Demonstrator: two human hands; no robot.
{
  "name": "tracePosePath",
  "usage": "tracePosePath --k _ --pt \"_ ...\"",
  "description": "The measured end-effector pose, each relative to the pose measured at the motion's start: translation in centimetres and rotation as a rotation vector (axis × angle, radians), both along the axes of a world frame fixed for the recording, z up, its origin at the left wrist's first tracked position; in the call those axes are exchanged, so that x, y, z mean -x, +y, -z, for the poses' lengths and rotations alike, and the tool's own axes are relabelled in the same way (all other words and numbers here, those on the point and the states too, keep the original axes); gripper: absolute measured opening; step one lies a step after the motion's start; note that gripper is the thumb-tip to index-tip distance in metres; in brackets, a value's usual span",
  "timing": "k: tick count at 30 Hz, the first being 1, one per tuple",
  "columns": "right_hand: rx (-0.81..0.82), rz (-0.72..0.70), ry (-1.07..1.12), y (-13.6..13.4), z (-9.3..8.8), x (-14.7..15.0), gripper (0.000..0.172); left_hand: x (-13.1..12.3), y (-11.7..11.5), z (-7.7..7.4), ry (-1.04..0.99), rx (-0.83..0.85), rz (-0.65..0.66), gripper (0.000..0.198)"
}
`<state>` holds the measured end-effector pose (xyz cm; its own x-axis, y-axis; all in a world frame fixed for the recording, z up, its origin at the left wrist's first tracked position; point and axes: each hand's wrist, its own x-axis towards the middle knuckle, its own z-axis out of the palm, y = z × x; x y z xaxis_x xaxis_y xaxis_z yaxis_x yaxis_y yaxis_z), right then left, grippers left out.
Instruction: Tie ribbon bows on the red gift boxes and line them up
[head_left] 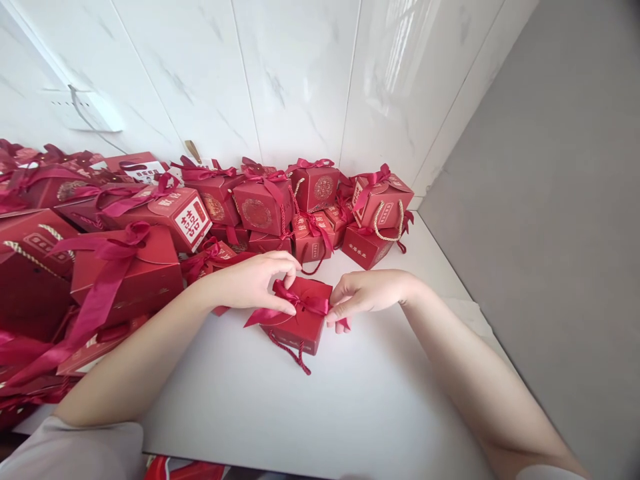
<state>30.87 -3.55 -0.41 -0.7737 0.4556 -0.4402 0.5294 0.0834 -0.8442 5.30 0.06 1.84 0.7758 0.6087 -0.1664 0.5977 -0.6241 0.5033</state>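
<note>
A small red gift box [303, 323] with a dark red ribbon bow [295, 301] and a twisted cord handle sits on the white table [350, 400] in front of me. My left hand [255, 280] lies over the box's left top, thumb and fingers pinched on the ribbon. My right hand [365, 293] is at the box's right edge, fingers pinched on the other ribbon end.
Several finished red gift boxes with ribbons are piled along the marble wall, from the far left [125, 267] to the corner [381, 200]. A white wall socket [90, 110] is at the upper left. The table's right edge borders a grey floor.
</note>
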Motion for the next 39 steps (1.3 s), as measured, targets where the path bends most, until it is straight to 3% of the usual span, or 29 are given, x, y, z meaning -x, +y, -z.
tracePosePath --k 8,14,17,21,39 --pt "-0.130 0.111 0.069 0.9 1.4 -0.5 0.037 0.7 0.5 -0.8 0.081 0.064 0.046 0.041" --pt "-0.130 0.036 0.037 0.3 0.8 -0.4 0.033 1.0 0.9 -1.4 0.151 0.184 0.014 0.042" --pt "-0.125 0.002 0.030 -0.1 0.4 -0.3 0.031 1.0 1.2 -1.2 0.132 0.206 0.059 0.043" --pt "-0.199 -0.005 0.024 -0.2 0.1 -0.3 0.033 1.1 1.6 -0.8 0.100 0.220 0.103 0.043" --pt "-0.250 -0.126 -0.002 -0.3 -0.2 -0.4 0.022 0.6 1.4 -0.7 0.062 0.221 0.060 0.046"
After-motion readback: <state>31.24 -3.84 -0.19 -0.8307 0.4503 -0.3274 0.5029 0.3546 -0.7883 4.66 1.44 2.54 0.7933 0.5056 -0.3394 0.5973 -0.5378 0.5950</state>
